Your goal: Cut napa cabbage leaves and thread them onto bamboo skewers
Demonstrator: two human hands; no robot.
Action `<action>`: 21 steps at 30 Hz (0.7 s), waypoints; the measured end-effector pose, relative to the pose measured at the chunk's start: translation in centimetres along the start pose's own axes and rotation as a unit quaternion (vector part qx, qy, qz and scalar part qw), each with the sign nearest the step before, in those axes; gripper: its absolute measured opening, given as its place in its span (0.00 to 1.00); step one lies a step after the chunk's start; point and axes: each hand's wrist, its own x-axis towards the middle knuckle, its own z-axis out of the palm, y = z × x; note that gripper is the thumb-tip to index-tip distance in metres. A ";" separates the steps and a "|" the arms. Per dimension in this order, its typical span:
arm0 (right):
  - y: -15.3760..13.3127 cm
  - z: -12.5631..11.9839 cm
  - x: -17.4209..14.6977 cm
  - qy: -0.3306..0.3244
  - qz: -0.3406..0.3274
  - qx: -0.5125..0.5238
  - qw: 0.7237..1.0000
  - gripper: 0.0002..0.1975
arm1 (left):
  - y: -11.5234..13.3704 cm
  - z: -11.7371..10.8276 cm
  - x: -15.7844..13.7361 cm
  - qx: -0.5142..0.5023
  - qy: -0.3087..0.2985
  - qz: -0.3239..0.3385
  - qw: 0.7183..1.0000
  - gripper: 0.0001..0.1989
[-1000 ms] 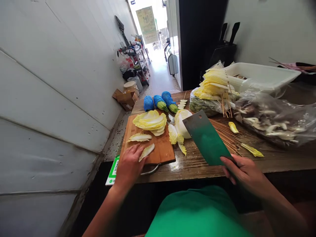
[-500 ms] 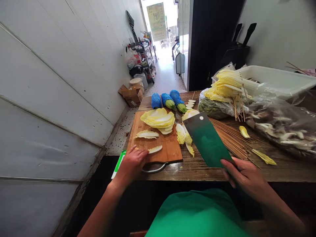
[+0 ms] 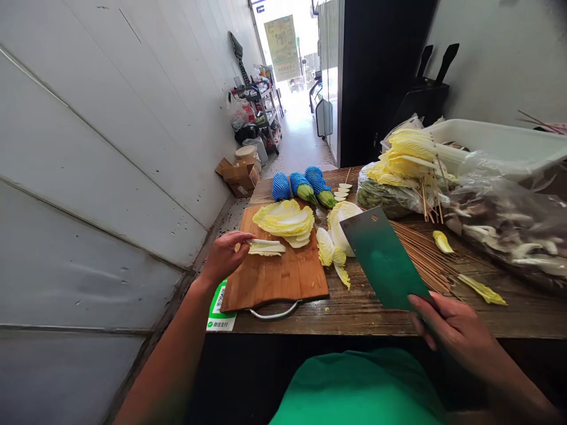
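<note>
My left hand is over the left side of the wooden cutting board, its thumb and fingers pinched on one end of a strip of napa cabbage leaf. Just beneath that strip lies another cut piece of leaf; whether the two touch I cannot tell. A stack of yellow-white cabbage leaves sits at the board's far side. My right hand grips a cleaver with a broad dark green blade, held up right of the board. Its handle is mostly hidden in the hand.
Right of the board are a cabbage head, loose leaves and bamboo skewers. Behind stand vegetables in blue foam nets. Skewered leaves, a bag of mushrooms and a white tub fill the right.
My left hand has lifted the cabbage strip from the near part of the board and carried it away from me, over the other piece. The cleaver stays in my right hand.
</note>
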 end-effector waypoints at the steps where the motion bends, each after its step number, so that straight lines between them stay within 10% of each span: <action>1: 0.0 0.0 0.0 -0.002 0.001 0.001 1.000 0.23 | 0.0 -0.1 0.0 -0.015 -0.016 -0.011 1.000 0.14; 9: -0.2 0.3 0.0 -0.007 -0.002 0.006 1.000 0.22 | -1.0 0.6 1.9 -0.028 -0.143 -0.028 0.989 0.20; 21: 0.2 0.3 -0.2 -0.005 0.012 0.006 1.000 0.22 | -0.9 1.8 3.1 0.064 -0.104 0.005 0.993 0.15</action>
